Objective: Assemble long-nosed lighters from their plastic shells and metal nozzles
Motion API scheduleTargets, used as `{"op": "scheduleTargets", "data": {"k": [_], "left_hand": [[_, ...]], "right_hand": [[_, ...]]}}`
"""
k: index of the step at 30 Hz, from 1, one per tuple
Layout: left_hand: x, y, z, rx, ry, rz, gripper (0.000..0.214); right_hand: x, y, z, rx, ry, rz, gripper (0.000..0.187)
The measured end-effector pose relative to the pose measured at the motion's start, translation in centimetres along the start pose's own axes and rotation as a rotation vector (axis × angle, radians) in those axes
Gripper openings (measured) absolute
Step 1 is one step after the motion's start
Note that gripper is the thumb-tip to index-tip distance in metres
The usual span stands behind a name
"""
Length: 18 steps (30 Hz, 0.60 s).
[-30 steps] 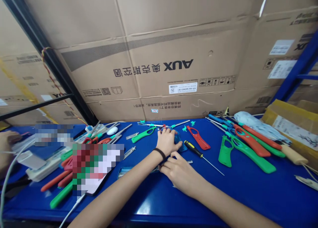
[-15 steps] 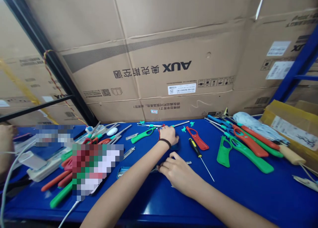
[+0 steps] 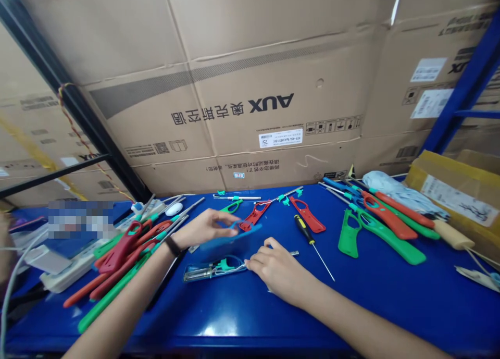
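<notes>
Well, the left hand point(image 3: 201, 227) pinches a blue plastic piece point(image 3: 230, 237) in its fingers point(image 3: 222, 224) above the counter point(image 3: 351, 307). The right hand point(image 3: 278, 271) lies empty, fingers loose, near a clear pack point(image 3: 213, 270). A weak pinch could let the piece slip and fall.

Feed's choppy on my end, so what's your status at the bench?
Left hand at translucent blue plastic piece, grip unclear. Right hand open, beside steel rod. Yellow-handled screwdriver to its right, not touching.
</notes>
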State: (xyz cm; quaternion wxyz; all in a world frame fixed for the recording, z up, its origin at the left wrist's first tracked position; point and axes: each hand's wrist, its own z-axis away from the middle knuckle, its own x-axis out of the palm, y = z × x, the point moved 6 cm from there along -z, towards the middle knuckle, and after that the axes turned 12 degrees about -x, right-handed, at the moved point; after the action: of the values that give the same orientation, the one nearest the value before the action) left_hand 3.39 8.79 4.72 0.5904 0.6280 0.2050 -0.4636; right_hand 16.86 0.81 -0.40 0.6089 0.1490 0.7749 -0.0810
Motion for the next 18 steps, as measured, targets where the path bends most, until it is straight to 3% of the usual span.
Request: {"op": "scheduleTargets", "data": {"k": [3,6,12,18], "left_hand": [[-0.3,-3.4,2.3,-0.044,-0.015,-0.007,0.040],[0.2,-5.1,3.4,-0.052,0.015,-0.029,0.045],[0.3,-4.6,4.4,0.054,0.137,-0.327,0.047],[0.5,-4.2,4.3,0.104,0.121,-0.435,0.037]], "right_hand": [[0.1,0.0,0.1,-0.009,0.015,-0.023,0.023],[0.2,0.1,0.2,-0.006,0.015,-0.044,0.025],[0.4,0.3,0.3,0.010,0.001,-0.076,0.027],[0.4,0.3,0.2,0.003,0.025,-0.092,0.028]]}}
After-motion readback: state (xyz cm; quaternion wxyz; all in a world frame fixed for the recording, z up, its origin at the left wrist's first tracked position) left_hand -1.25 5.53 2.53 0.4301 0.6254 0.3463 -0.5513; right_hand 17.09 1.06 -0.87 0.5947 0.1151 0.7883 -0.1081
